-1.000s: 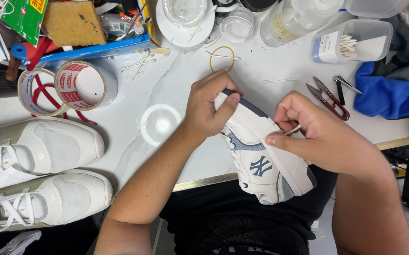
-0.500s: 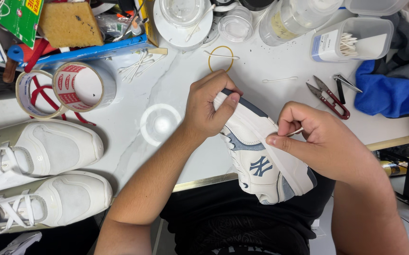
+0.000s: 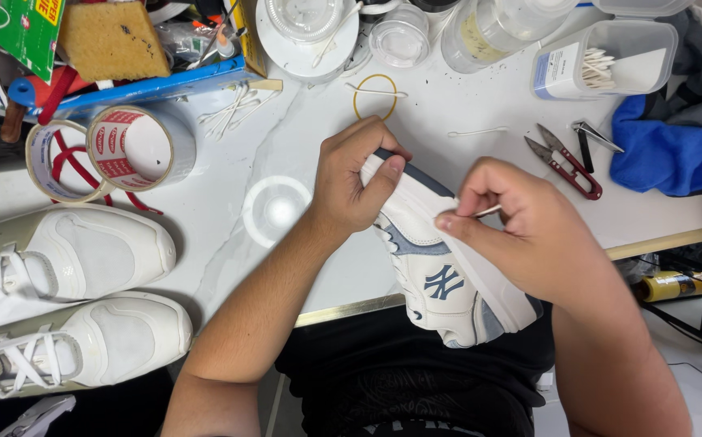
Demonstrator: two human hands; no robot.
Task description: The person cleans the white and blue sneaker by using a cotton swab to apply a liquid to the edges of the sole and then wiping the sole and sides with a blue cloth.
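Note:
My left hand (image 3: 357, 180) grips the upper end of a white sneaker with grey-blue panels (image 3: 440, 275), tilted over the table's front edge above my lap. My right hand (image 3: 521, 226) pinches a thin cotton swab stick (image 3: 489, 211) against the sneaker's side. The swab's tip is hidden behind my fingers.
Two white sneakers (image 3: 68, 259) (image 3: 84, 344) lie at the left. Tape rolls (image 3: 136, 146), a sponge (image 3: 112, 40), clear cups (image 3: 399, 36), a rubber band (image 3: 375, 95), a box of cotton swabs (image 3: 602, 61), red snips (image 3: 565, 162) and a blue cloth (image 3: 667, 154) crowd the white marble table (image 3: 229, 235).
My right hand has shifted slightly with the swab along the sneaker's side. My left hand keeps its grip in the same place.

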